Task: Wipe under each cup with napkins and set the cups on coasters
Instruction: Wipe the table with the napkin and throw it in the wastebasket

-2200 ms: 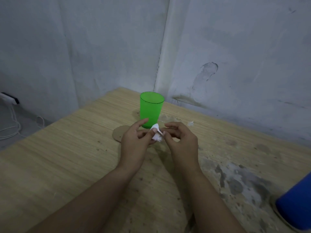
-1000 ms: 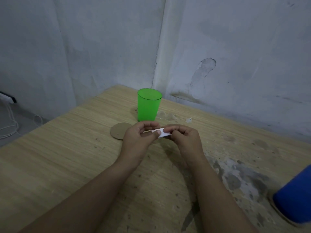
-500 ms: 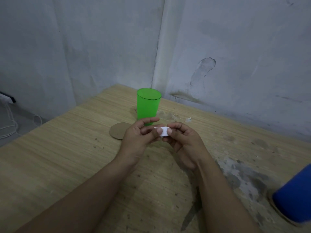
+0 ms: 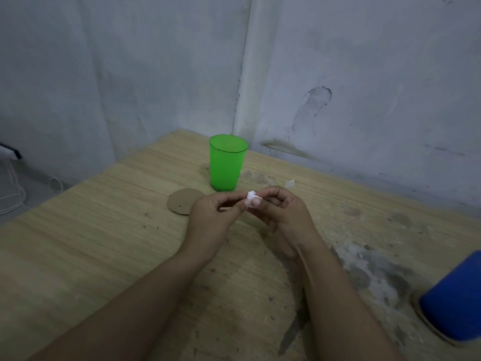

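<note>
A green plastic cup stands upright on the wooden table near the far corner. A round cardboard coaster lies flat just in front of it, to its left, bare. My left hand and my right hand meet above the table in front of the cup, and both pinch a small folded white napkin between thumbs and fingertips. A blue cup stands at the right edge on another coaster, partly cut off by the frame.
A small white scrap lies on the table right of the green cup, near a faint wet-looking patch. Grey stains mark the table's right side. Walls close in behind the table; white cables hang at the left.
Both hands have kept working the napkin, folding it from a loose wad into a smaller piece. They lifted slightly and stayed in front of the green cup.
</note>
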Tool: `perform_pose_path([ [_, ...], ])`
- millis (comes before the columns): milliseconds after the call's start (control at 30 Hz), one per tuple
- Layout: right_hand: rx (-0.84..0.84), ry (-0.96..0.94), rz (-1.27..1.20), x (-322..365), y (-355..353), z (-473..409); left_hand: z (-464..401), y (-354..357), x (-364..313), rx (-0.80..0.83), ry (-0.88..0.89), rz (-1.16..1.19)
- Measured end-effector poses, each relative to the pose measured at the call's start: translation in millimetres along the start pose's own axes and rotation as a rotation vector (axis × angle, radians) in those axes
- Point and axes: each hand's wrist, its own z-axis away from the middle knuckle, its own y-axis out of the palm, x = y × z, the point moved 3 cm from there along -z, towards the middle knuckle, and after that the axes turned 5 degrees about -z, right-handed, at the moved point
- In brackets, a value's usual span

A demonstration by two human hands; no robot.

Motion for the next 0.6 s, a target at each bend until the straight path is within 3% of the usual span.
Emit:
perform_pose_path([
  [133, -0.162, -0.089, 0.46, 10, -16, -8, 1, -1, 5, -0.033, 0.162, -0.54],
  [267, -0.377, -0.281, 1.104, 16, -26, -28, 5, 8, 12, 0.164, 0.188, -0.925],
  [433, -0.151, -0.233, 1.582, -1, -9, -49, 6, 8, 19, 0.18, 0.107, -1.045],
  [600, 0.153, -0.208, 1.597, 1, 11, -41, 9, 10, 22, 0.226, 0.067, -1.149],
])
